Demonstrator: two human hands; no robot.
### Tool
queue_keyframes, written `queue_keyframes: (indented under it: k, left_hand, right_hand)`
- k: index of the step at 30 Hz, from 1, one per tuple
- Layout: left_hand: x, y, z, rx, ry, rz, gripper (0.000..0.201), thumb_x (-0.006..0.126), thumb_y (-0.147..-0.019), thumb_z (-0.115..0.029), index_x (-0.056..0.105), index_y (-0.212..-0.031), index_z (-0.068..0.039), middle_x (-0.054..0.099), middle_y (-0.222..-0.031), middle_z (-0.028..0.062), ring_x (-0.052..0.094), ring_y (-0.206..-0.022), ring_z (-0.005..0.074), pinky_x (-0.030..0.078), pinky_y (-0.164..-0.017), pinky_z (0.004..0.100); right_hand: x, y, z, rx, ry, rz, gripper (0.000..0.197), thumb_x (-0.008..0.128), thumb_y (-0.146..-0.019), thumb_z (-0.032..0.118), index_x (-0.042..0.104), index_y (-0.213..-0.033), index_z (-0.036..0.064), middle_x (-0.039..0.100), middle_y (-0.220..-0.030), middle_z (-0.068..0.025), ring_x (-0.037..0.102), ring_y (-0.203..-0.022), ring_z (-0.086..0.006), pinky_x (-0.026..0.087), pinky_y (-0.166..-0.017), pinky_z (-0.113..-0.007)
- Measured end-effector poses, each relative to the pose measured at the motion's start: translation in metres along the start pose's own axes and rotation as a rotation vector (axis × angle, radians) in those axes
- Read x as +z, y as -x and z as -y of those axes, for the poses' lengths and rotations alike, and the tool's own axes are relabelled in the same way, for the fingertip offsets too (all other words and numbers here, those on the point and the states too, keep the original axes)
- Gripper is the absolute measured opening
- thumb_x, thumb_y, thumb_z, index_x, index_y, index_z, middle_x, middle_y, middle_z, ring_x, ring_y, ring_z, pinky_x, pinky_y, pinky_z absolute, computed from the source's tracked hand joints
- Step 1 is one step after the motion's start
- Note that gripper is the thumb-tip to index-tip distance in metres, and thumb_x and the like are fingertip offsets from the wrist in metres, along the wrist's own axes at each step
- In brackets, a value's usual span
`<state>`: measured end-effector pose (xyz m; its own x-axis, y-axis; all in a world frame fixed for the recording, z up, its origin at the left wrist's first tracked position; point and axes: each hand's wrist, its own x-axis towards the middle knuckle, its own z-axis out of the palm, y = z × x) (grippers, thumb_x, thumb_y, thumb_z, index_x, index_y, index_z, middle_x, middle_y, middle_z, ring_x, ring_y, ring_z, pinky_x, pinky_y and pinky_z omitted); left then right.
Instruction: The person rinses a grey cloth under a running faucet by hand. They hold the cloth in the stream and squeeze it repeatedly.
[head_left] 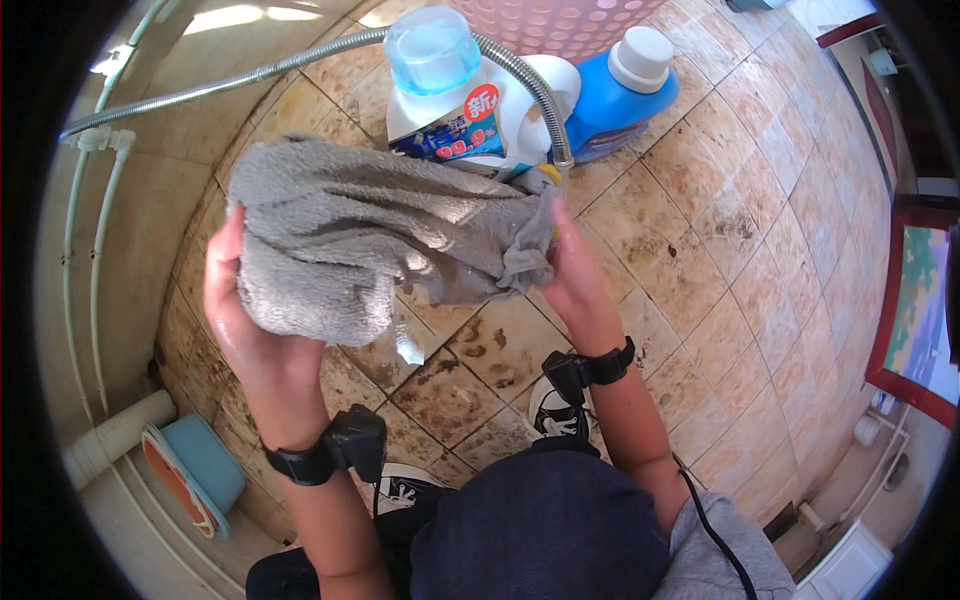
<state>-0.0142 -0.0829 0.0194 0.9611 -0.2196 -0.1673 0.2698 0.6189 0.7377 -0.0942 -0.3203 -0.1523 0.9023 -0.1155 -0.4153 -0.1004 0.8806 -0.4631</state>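
The person's left hand (270, 345) cups the near left end of a grey cloth (340, 230), its thumb lying up along the outer edge and its fingers mostly hidden under the fabric. The right hand (585, 285) grips the bunched, narrower end, thumb uppermost; how tightly its fingers close behind the folds cannot be told. The cloth spans the gap between the two hands, creased lengthwise, with its loose lower edge hanging between them. Just below that edge is a bright patch, too glaring to tell whether it is water or light.

Just beyond the right hand, the end of a ribbed metal hose (280, 66) comes down close to the cloth's bunched end; the hose arches away to the left, past the far side of the left hand. Beyond the cloth, between the hands' directions, stands a white jug (540, 80) with a translucent blue cap (432, 52). A blue bottle (615, 105) with a white lid stands beside it, farther out from the right hand, and a pink perforated basket (550, 25) is behind both. Stained tiled floor (720, 290) extends below and to the right of the right hand. Nearer the person than the left hand, off to its left, is a light-blue container (208, 465) with orange inside.
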Motion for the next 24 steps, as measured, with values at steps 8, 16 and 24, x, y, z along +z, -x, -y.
queue_keyframes:
  k: [8, 16, 24]
  left_hand:
    - [0.038, -0.002, -0.042, -0.034, -0.051, 0.111, 0.030, 0.048, -0.097, -0.020, 0.060, -0.114, 0.002, 0.066, -0.111, 0.0140, 0.063, -0.102, 0.0261, 0.048, -0.094, 0.0396]
    - [0.039, -0.001, -0.057, -0.045, -0.150, 0.023, 0.030, 0.048, -0.098, -0.020, 0.060, -0.114, 0.001, 0.066, -0.112, 0.0137, 0.063, -0.102, 0.0265, 0.050, -0.092, 0.0408]
    - [0.023, -0.004, -0.065, 0.052, -0.198, -0.014, 0.030, 0.045, -0.099, -0.019, 0.059, -0.117, 0.001, 0.065, -0.115, 0.0142, 0.062, -0.105, 0.0266, 0.049, -0.094, 0.0418]
  right_hand:
    - [-0.007, 0.002, -0.006, 0.057, 0.112, 0.009, 0.035, 0.057, -0.095, 0.024, 0.053, -0.120, 0.0001, 0.063, -0.110, -0.0087, 0.065, -0.092, -0.0196, 0.055, -0.079, -0.035]
    - [-0.036, 0.003, 0.005, -0.062, -0.118, -0.138, 0.046, 0.037, -0.094, 0.032, 0.048, -0.127, 0.0013, 0.058, -0.126, -0.0121, 0.057, -0.115, -0.0266, 0.047, -0.096, -0.046]
    - [-0.040, 0.022, 0.027, -0.201, -0.293, -0.065, 0.049, 0.039, -0.092, 0.034, 0.046, -0.131, 0.0036, 0.050, -0.137, -0.0134, 0.047, -0.127, -0.0308, 0.034, -0.106, -0.053]
